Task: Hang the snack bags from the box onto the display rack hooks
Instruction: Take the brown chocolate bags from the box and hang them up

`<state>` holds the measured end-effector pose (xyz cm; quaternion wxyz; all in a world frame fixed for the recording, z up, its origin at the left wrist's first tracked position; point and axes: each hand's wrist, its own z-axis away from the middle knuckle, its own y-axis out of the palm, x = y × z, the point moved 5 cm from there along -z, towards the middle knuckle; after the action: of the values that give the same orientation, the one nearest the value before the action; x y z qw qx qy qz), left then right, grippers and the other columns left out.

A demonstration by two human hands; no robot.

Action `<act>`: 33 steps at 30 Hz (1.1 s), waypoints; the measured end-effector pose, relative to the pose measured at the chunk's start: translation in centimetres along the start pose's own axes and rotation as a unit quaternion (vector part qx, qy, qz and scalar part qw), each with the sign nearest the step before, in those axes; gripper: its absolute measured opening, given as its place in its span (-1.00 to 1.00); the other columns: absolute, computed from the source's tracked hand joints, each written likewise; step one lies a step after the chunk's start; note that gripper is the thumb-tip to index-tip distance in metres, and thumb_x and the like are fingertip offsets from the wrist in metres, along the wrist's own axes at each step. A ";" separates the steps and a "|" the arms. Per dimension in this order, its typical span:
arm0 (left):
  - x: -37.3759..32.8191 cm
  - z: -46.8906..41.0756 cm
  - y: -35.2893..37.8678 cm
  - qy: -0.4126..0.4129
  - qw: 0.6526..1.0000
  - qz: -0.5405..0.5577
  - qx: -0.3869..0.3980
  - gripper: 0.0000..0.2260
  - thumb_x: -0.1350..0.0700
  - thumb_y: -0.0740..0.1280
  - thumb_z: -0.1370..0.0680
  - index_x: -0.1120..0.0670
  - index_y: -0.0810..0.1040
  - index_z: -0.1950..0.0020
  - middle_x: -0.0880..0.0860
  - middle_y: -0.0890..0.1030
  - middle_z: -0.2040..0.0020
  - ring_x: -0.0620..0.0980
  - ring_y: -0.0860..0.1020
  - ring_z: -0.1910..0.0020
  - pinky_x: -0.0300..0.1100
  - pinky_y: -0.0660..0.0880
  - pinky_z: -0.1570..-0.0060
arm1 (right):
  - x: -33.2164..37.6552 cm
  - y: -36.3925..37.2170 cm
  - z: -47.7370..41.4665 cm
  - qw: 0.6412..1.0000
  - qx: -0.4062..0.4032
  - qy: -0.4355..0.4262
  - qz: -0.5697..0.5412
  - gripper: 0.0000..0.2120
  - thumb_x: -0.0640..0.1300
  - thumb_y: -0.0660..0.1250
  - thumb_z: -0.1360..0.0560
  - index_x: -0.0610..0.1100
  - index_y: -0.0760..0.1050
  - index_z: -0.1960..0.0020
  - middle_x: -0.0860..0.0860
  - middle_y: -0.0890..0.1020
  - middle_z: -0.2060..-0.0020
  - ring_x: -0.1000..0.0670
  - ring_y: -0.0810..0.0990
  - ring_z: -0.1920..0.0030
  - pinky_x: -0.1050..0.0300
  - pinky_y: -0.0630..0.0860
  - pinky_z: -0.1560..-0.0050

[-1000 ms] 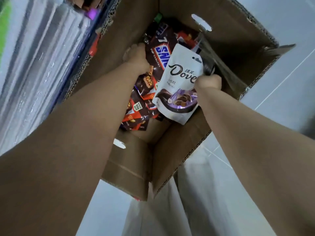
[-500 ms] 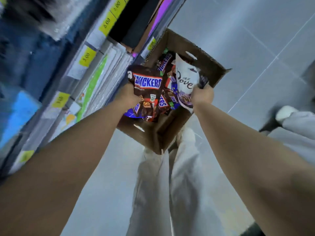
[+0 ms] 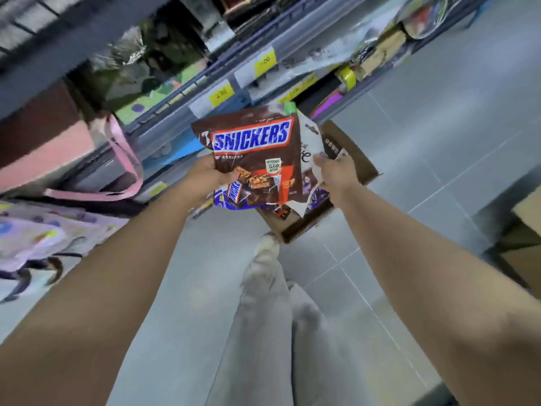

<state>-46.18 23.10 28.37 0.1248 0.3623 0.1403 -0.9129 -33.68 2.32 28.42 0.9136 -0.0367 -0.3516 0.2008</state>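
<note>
Head view, looking down.
- Left hand [image 3: 205, 180]: fingers curled round the left edge of a brown glossy Snickers snack bag [image 3: 254, 159], thumb on its front. The bag is held upright in the air, label facing the camera, in front of the shelf rails.
- Right hand [image 3: 333, 174]: pinches a white snack pouch with dark lettering [image 3: 310, 139]. The pouch is just behind the brown bag's right edge and mostly hidden by it.
- Open brown cardboard box [image 3: 357, 159]: on the grey tiled floor [image 3: 439, 127], below and behind both bags; more wrappers show inside.
- Shelving to the left carries yellow price tags [image 3: 221, 94]; a pink bag strap [image 3: 126, 153] hangs off a lower shelf.
- Hooks: cannot make out, view is blurred.
</note>
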 end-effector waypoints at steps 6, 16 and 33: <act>0.4 11.7 -5.7 0.020 0.996 0.065 -0.052 -0.71 0.43 0.28 -0.49 0.03 0.51 0.04 -0.19 0.67 0.32 -0.26 0.63 0.30 -0.34 0.57 0.27 | 4.3 3.2 10.8 0.987 0.110 -0.098 0.065 -0.89 -0.26 0.26 -0.54 -0.24 0.55 0.01 -0.04 0.56 0.19 0.03 0.50 0.22 0.17 0.46 0.11; 4.5 27.8 -13.3 0.053 0.969 0.117 -0.212 -0.77 0.34 0.36 -0.48 0.13 0.53 -0.10 0.14 0.64 -0.05 0.08 0.62 -0.03 -0.03 0.53 -0.12 | 4.9 12.4 26.2 0.936 0.245 -0.223 0.120 -0.91 -0.10 0.32 -0.53 -0.12 0.52 0.05 0.07 0.58 0.25 0.26 0.56 0.41 0.37 0.47 0.39; 16.7 55.0 -35.5 0.109 0.821 -0.104 -0.550 -0.42 -0.06 0.39 -0.47 0.06 0.27 -0.41 0.15 0.42 -0.28 0.10 0.41 -0.28 0.04 0.38 -0.29 | -3.0 31.7 55.9 0.839 0.353 -0.373 0.178 -0.91 -0.16 0.41 -0.45 -0.11 0.51 0.10 -0.07 0.62 0.11 0.18 0.53 0.35 0.44 0.48 0.46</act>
<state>-104.09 34.97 61.01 0.1914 0.3136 0.6691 -0.6460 -83.25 26.08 61.82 0.6128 0.3037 -0.5590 0.4687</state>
